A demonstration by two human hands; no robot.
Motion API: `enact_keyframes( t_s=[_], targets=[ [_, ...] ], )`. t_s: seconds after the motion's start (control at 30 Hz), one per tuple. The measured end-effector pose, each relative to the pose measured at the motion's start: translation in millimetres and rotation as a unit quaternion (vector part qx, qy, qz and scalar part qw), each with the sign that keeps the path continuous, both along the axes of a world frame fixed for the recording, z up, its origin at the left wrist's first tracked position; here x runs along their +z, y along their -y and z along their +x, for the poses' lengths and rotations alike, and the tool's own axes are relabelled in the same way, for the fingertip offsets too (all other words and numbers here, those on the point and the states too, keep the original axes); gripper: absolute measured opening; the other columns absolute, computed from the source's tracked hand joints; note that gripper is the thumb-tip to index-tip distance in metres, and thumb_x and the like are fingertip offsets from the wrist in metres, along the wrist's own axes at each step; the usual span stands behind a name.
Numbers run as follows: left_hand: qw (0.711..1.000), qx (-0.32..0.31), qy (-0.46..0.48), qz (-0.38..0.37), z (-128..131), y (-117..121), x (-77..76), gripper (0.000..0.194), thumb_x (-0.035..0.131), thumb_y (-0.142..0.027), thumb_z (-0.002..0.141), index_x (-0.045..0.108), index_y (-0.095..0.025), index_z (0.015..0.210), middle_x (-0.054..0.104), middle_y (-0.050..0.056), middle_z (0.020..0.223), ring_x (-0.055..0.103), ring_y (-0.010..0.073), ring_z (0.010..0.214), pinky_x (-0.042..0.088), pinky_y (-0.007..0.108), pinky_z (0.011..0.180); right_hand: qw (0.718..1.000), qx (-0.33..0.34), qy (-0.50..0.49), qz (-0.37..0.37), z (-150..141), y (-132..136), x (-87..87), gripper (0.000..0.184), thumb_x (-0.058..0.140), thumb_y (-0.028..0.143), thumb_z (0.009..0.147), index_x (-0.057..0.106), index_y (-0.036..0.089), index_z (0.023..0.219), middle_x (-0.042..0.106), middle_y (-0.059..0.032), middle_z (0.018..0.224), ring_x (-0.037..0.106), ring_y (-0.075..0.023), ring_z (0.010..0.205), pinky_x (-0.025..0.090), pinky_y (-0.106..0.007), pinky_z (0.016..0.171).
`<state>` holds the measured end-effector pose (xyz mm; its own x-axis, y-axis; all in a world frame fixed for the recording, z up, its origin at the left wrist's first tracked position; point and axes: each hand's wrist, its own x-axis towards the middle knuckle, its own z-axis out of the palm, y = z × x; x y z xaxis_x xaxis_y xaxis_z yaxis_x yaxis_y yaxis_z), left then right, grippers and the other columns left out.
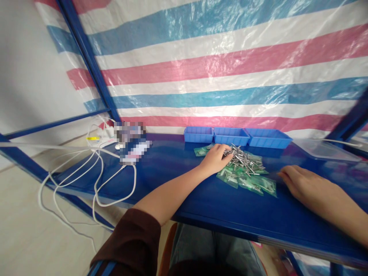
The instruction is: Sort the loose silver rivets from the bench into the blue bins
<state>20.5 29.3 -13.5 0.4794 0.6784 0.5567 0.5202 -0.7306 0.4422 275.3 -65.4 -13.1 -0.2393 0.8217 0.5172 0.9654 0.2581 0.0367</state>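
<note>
A heap of thin silver metal pins that look like rivets lies in the middle of the blue table. My left hand is at the heap's left side, thumb and fingers curled round some of the pins. Beneath and in front of the heap are small clear green-tinted plastic bags, some with pins inside. To the right, apart from the heap, my right hand is closed just over the table, its fingers curled under. What it holds, if anything, is hidden.
Three blue plastic bins stand in a row behind the heap. A clear plastic lid or tray lies at the back right. White cables loop over the table's left end, near a blurred-out item. Blue posts and a striped sheet bound the back.
</note>
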Motion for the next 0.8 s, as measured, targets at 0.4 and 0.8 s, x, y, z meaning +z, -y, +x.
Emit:
enact_keyframes(
  t_s=[0.4, 0.8],
  targets=[
    [0.998, 0.048, -0.042, 0.025, 2.1, 7.1, -0.7, 0.032, 0.045, -0.023, 0.084, 0.048, -0.022, 0.116, 0.052, 0.008, 0.112, 0.049, 0.0210, 0.112, 0.038, 0.039, 0.100, 0.981, 0.119, -0.155, -0.015, -87.2, -89.7, -2.0, 0.027, 0.035, 0.028, 0.086, 0.052, 0.018, 0.105, 0.062, -0.0108, 0.103, 0.057, -0.0240, 0.095, 0.043, -0.038, 0.084],
    [0.996, 0.035, -0.071, 0.046, 3.0, 4.7, -2.3, 0.031, 0.043, -0.027, 0.087, 0.047, -0.020, 0.116, 0.055, 0.008, 0.109, 0.053, 0.0213, 0.106, 0.042, 0.039, 0.095, 0.988, 0.099, -0.119, 0.001, -86.2, -89.9, -4.4, 0.029, 0.037, 0.035, 0.087, 0.060, 0.017, 0.090, 0.061, -0.0099, 0.085, 0.056, -0.0235, 0.085, 0.042, -0.036, 0.079]
  ],
)
